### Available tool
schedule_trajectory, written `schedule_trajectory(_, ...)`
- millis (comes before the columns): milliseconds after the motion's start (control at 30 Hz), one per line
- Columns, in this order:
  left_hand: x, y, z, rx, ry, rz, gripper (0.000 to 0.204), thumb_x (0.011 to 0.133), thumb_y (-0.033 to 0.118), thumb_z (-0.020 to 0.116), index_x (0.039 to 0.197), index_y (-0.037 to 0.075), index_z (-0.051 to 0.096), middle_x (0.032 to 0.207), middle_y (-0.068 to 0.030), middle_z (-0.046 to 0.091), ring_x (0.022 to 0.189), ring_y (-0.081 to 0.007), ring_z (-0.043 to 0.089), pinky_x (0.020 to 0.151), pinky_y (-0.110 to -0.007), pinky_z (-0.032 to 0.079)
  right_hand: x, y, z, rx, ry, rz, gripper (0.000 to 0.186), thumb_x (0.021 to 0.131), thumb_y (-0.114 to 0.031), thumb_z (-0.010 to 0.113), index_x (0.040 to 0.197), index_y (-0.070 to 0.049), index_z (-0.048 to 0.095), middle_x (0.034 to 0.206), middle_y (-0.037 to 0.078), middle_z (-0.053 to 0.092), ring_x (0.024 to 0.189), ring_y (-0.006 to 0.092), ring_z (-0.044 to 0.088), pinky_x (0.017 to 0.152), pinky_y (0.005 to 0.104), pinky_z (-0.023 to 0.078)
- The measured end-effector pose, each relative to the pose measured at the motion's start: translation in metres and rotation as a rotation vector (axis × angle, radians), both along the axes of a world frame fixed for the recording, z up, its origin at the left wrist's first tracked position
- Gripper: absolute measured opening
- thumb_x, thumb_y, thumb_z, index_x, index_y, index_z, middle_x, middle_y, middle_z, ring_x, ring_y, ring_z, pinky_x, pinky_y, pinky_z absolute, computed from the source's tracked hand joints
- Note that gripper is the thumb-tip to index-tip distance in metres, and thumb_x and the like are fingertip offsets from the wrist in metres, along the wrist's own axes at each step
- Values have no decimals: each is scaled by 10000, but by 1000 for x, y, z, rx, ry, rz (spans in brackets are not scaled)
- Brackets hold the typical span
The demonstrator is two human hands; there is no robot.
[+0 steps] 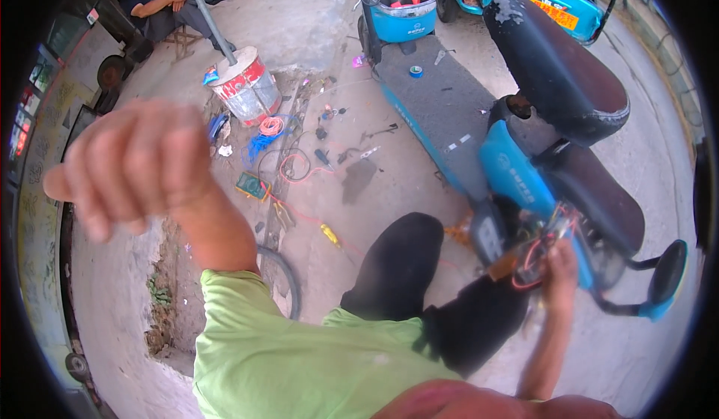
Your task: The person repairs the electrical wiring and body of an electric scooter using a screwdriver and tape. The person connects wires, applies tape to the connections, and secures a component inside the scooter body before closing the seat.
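Note:
My left hand (pixel 142 164) is raised close to the camera at the left, blurred, its fingers curled with nothing visible in them. At the lower right, my right hand (pixel 562 265) is closed on a bundle of coloured wires (pixel 535 254) coming from the blue electric scooter (pixel 517 168). Motion blur hides the exact grip there. The scooter's grey footboard (pixel 442 108) stretches away toward the top, with a roll of blue tape (pixel 416 71) on it. A dark, worn seat (pixel 554 74) rises on the right.
On the concrete lie a green multimeter (pixel 252 186), a yellow-handled screwdriver (pixel 329 235), pliers (pixel 283 215) and coiled wire (pixel 271 126). A red-and-white bucket (pixel 246 86) holds a pole. Another person (pixel 168 3) sits at the top left. A mirror (pixel 668 271) juts out at the right.

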State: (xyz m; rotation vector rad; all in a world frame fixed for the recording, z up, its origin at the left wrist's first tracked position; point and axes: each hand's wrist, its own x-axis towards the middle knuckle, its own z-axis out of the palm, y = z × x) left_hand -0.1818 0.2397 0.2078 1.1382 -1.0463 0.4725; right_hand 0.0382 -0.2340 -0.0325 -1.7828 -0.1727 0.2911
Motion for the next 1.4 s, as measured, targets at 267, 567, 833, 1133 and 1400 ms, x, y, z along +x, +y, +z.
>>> schedule_trajectory(267, 127, -145, -183, 461, 502, 395, 166, 905, 171, 771, 1018, 52, 742, 930, -65, 720, 793, -170, 701, 686, -314, 552, 2, -4, -8, 156, 87, 8, 287, 984, -227, 682, 1224, -85, 615, 1079, 18, 602, 944, 128, 579, 841, 283, 465)
schedule_trajectory(567, 159, -260, -242, 468, 297, 597, 349, 826, 193, 747, 1129, 89, 607, 973, -151, 610, 847, -395, 647, 687, -481, 521, -7, 2, 2, 302, 91, -6, 129, 1013, -223, 605, 1087, -119, 614, 785, -67, 521, 654, 41, 463, 553, 200, 334)
schedule_trajectory(833, 163, -271, -244, 480, 371, 723, 317, 845, 182, 729, 1116, 88, 595, 935, -167, 631, 837, -406, 660, 694, -501, 525, -7, 6, -6, 343, 55, -67, 140, 1008, -224, 612, 1062, -95, 619, 793, -48, 559, 669, 62, 503, 584, 217, 364)
schedule_trajectory(1133, 163, -268, -225, 555, 442, 608, 318, 851, 164, 686, 1153, 94, 613, 1019, -201, 707, 884, -440, 674, 756, -551, 538, 0, -11, -23, 389, 89, 33, 231, 1009, -204, 612, 1187, -58, 626, 954, 3, 647, 801, 96, 586, 696, 232, 440)
schedule_trajectory(1400, 173, -287, -243, 518, 200, 875, 272, 795, 137, 717, 1055, 94, 650, 957, -127, 608, 872, -349, 612, 705, -472, 460, 7, -19, -10, 496, 220, 198, 161, 1016, -141, 601, 1143, -43, 615, 1089, 9, 660, 918, 72, 615, 804, 244, 489)
